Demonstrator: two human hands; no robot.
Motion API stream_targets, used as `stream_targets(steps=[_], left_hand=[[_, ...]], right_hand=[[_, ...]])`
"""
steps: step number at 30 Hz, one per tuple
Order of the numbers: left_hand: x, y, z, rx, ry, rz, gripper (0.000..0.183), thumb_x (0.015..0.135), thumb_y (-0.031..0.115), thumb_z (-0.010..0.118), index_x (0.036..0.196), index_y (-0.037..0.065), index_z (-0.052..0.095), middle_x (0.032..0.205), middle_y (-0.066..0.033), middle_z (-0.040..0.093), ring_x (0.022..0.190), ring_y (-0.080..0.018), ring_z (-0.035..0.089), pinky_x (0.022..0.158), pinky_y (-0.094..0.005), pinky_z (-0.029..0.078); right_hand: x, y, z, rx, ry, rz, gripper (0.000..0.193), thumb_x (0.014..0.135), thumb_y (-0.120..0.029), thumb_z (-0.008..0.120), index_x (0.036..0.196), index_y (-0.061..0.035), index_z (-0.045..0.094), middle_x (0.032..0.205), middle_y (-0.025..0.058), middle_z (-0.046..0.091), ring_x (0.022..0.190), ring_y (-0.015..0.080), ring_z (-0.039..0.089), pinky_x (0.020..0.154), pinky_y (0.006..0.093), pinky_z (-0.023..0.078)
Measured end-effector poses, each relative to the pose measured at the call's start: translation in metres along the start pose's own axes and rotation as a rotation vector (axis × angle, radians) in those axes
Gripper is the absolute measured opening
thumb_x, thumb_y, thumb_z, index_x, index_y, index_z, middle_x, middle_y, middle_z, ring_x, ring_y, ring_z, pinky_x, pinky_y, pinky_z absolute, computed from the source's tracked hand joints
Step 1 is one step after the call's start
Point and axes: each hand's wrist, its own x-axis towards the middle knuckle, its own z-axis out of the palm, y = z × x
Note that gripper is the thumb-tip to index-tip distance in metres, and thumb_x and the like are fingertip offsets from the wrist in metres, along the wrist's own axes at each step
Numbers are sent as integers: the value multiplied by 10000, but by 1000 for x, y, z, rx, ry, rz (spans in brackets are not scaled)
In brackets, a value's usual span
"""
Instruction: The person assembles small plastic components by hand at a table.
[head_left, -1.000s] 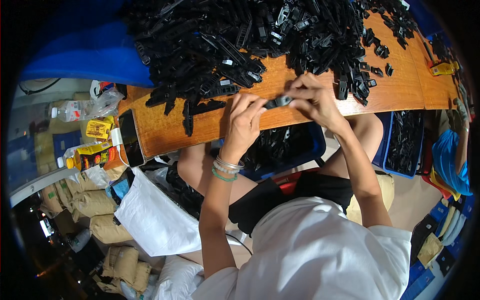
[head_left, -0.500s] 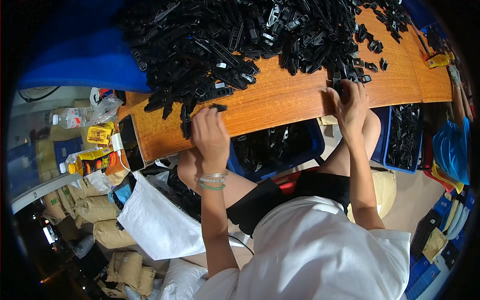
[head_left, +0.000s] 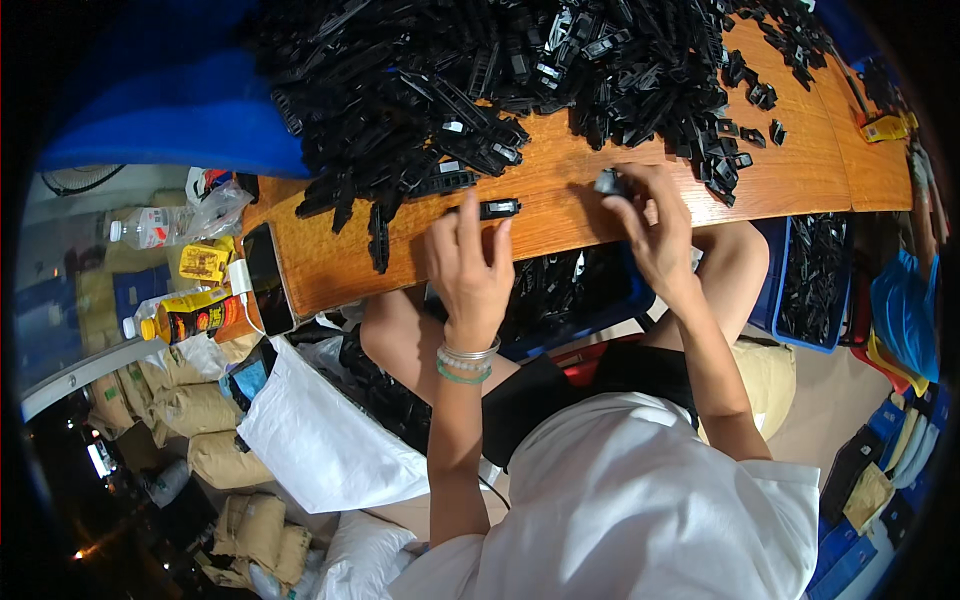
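My right hand (head_left: 658,220) pinches a small part (head_left: 607,182) at its eleven o'clock. My left hand (head_left: 468,268) is spread loose, a clip (head_left: 500,209) at its one o'clock, contact unclear; the pile (head_left: 480,70) lies at twelve.

Here we are, up on the head, looking steeply down past the white shirt (head_left: 650,500) onto the wooden table (head_left: 560,160), close in (fisheye, edges bending at the rim).
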Motion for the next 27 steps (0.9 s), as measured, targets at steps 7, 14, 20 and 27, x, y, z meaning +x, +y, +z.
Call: stream_targets(steps=[7,14,20,27], left_hand=[[3,-27,0,-197,-25,-111,237,789,16,683,1026,15,685,974,-100,561,875,-277,502,791,-390,425],[1,-36,-2,-261,-97,16,268,769,28,706,1037,22,695,972,-93,576,868,-278,510,787,-395,425],[7,-37,-5,-413,-129,25,264,800,23,693,1063,1,689,905,-101,575,784,-244,535,681,-340,452],[35,-42,-3,248,-118,146,325,793,-27,607,1115,11,624,882,-119,501,781,-288,563,666,-388,483]], right_hand=[[11,-14,46,277,-295,23,255,764,-23,726,1002,39,655,956,128,610,868,285,608,761,343,481],[19,-15,59,269,-365,11,245,737,-27,745,969,35,696,910,117,584,851,289,603,757,359,478],[13,-16,49,93,-356,-125,273,698,-46,763,952,31,702,924,114,585,894,288,593,782,368,475],[8,-7,6,-260,-87,-114,272,751,38,662,1021,10,667,970,145,580,934,327,574,804,390,471]])
